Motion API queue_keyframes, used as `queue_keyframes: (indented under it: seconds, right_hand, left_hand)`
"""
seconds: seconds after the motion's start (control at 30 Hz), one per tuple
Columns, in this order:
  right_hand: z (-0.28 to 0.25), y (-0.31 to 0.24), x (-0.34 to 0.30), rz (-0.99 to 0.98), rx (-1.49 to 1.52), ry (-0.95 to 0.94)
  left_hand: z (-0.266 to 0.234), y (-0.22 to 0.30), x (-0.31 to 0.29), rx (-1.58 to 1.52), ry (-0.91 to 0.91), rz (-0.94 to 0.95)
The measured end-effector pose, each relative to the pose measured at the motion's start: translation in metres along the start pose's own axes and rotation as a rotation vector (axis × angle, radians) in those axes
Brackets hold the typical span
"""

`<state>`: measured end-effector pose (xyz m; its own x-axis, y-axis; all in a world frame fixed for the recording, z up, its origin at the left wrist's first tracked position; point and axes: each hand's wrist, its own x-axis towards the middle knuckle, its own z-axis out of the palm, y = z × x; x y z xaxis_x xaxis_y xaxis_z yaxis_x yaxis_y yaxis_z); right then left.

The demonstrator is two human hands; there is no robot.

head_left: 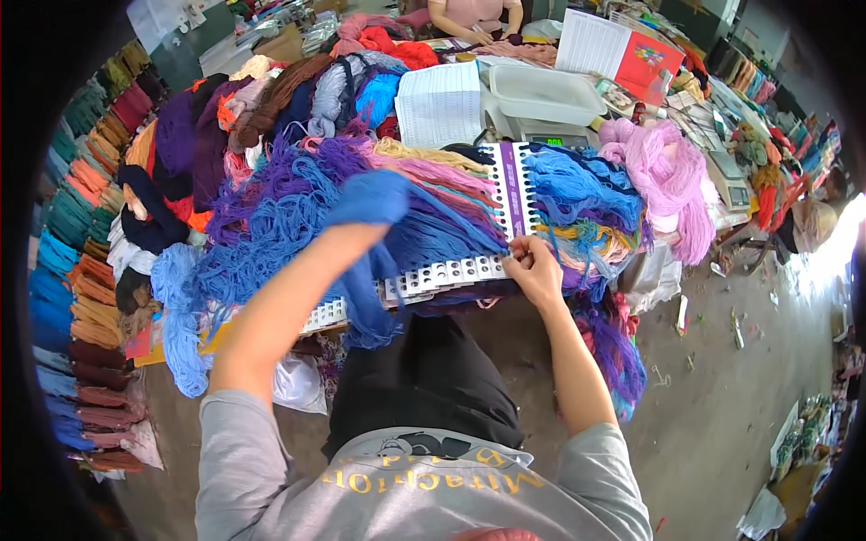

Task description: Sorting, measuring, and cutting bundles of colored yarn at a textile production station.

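My right hand [536, 269] pinches the lower end of a long white card with a purple middle strip [515, 191] and holes along both edges. Strands of floss in pink, yellow, teal and blue run from the card's holes to the left; blue and other colours hang from its right side. Over my left hand [361, 231] lies a thick hank of blue floss [368, 200], blurred by motion. The hank covers the fingers, and its tail drops past the table's front edge. Several white punched cards [442, 274] lie along that edge, just below the strands.
Piled hanks of yarn [271, 99] fill the table's left and back. A white plastic tray [546, 95] rests on a digital scale [541, 132]; a printed sheet [439, 104] lies beside it. Lilac yarn [663, 171] is heaped at right. Another person [475, 18] sits across the table.
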<state>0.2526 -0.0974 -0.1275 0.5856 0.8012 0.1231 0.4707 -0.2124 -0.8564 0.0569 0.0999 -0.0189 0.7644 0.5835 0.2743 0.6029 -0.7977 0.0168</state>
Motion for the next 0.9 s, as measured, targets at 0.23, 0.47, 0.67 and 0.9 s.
queue_keyframes:
  seconds: [0.23,0.47,0.67,0.9]
  right_hand:
    - [-0.003,0.006,-0.004,-0.077,-0.066,0.055]
    - [0.008,-0.057,-0.039,-0.377,0.258,0.113]
    - [0.065,-0.117,-0.084,-0.100,1.155,-0.551]
    - [-0.039,-0.143,-0.102,0.081,1.191,-1.108]
  left_hand:
    - [-0.021,-0.131,0.027,-0.034,-0.043,-0.633]
    - [-0.077,-0.035,-0.054,-0.036,0.113,-0.118]
    - [-0.099,0.059,-0.091,-0.304,0.082,0.443]
    - [-0.125,-0.028,-0.122,-1.921,-0.839,0.015]
